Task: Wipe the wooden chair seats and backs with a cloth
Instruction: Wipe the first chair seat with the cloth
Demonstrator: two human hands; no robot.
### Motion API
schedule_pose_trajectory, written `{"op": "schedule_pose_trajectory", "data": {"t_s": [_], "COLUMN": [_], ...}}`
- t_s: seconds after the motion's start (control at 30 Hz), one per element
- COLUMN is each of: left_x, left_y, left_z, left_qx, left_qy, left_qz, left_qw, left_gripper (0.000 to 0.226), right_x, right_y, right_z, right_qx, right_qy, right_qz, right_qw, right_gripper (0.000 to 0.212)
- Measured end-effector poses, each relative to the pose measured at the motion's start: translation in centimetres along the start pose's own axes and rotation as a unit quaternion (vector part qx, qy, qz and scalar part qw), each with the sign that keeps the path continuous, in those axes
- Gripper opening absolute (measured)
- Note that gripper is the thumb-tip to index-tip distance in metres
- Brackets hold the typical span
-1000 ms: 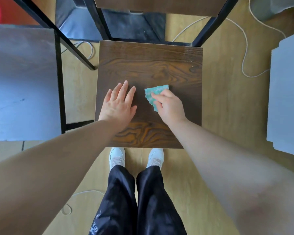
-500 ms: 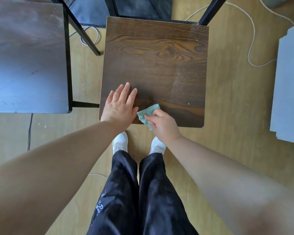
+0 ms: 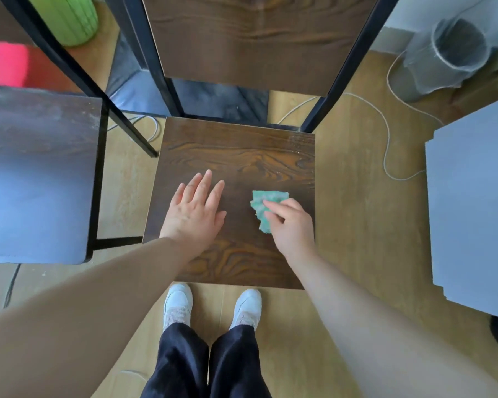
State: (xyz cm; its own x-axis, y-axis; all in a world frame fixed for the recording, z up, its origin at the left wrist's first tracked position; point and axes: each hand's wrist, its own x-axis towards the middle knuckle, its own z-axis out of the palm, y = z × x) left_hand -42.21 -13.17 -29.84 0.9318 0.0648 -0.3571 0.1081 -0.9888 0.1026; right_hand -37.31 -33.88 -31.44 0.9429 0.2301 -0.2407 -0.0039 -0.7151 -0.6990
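A dark wooden chair seat (image 3: pixel 236 156) on a black metal frame stands straight in front of me, its wooden back (image 3: pixel 253 44) rising at the top of the view. My left hand (image 3: pixel 194 214) rests flat on the seat's left half, fingers straight. My right hand (image 3: pixel 292 225) holds a small green cloth (image 3: pixel 263 206) against the right half of the seat, fingers curled over it. A second chair seat (image 3: pixel 38 173), dusty and bluish in the light, stands to the left.
A grey board or tabletop (image 3: pixel 475 202) juts in at the right. A white cable (image 3: pixel 387 145) loops over the wooden floor behind the chair. A clear-lined bin (image 3: pixel 449 53) stands at the back right, a green object (image 3: pixel 69 18) at the back left. My white shoes (image 3: pixel 212 308) stand below the seat.
My right hand slid the cloth from the seat's front edge up and to the right. The view tilted up, so the chair back shows. My left hand stayed flat on the seat.
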Motion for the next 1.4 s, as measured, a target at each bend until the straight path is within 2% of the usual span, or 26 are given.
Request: {"op": "schedule_pose_trajectory", "data": {"t_s": [0.2,0.33,0.43,0.57,0.67,0.73,0.83,0.93,1.1,1.4], "left_x": [7.5,12.1,14.1,14.9,14.4,13.8,12.3,10.7,7.4,0.5], "left_y": [2.1,3.5,4.1,4.3,4.1,4.0,3.9,3.8,3.2,2.4], "left_z": [-2.1,-2.8,-2.9,-2.4,-1.9,-1.8,-1.6,-1.0,-0.1,1.8], "left_qx": [0.030,0.037,0.035,0.036,0.045,0.049,0.052,0.048,0.065,0.057], "left_qy": [0.011,0.018,0.018,-0.001,-0.018,-0.030,-0.041,-0.042,-0.050,-0.064], "left_qz": [0.031,0.046,0.049,0.058,0.063,0.067,0.074,0.089,0.101,0.098], "left_qw": [0.999,0.998,0.998,0.998,0.997,0.996,0.995,0.994,0.992,0.991], "left_gripper": [0.062,0.062,0.062,0.062,0.062,0.062,0.062,0.063,0.062,0.062], "right_x": [11.9,16.3,17.7,18.4,18.9,18.3,15.9,12.3,5.0,-4.4], "right_y": [0.3,0.7,1.0,1.1,1.2,1.3,1.2,1.6,2.9,3.4], "right_z": [-3.8,-4.0,-3.2,-2.1,-2.1,-2.3,-2.0,-1.3,0.8,3.0], "right_qx": [0.025,0.004,0.003,-0.067,-0.024,-0.038,-0.095,-0.077,-0.113,-0.111], "right_qy": [0.081,0.094,0.089,0.060,0.058,0.046,-0.001,-0.056,-0.105,-0.139], "right_qz": [0.094,0.096,0.123,0.136,0.169,0.166,0.106,0.086,-0.017,-0.028], "right_qw": [0.992,0.991,0.988,0.987,0.984,0.984,0.990,0.992,0.988,0.984], "right_gripper": [0.028,0.031,0.036,0.040,0.037,0.036,0.038,0.034,0.036,0.039]}}
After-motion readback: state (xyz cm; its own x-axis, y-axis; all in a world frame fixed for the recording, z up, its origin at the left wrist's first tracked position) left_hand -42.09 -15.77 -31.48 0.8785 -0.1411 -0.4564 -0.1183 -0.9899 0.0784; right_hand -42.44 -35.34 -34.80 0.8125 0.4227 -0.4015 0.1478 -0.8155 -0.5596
